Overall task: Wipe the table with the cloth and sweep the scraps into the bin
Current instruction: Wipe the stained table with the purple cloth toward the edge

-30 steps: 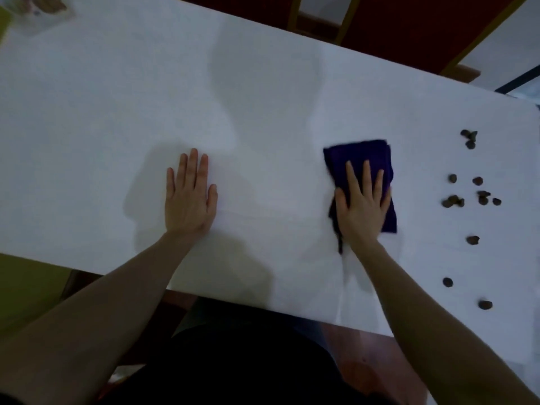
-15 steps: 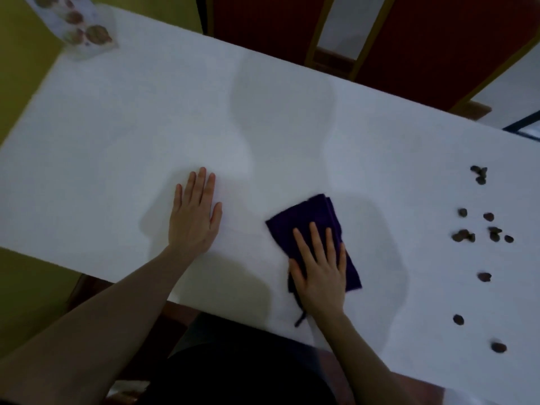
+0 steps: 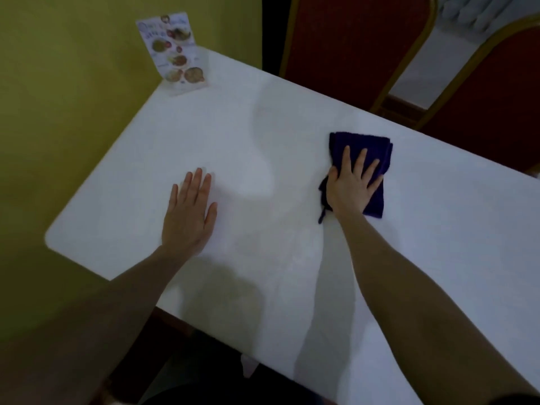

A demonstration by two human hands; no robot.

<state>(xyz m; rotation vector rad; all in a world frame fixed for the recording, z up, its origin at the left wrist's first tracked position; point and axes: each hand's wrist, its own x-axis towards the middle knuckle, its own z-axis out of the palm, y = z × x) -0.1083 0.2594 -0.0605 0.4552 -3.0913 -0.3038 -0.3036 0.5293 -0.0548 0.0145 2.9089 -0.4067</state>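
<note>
Table: white top with rounded corners, running from the near left to the far right.
Cloth: dark blue and folded, lying flat on the table right of its middle, toward the far edge; a thin loop trails from its near left corner.
Right hand: palm down on the cloth's near half, fingers straight and spread wide, pressing it to the table.
Left hand: flat on the bare table left of the cloth and well apart from it, fingers straight and close together, holding nothing.
Menu card: stands at the far left corner, printed with food pictures.
Chairs: two red backs with gold frames beyond the far edge.
Wall: yellow-green, at the left.
</note>
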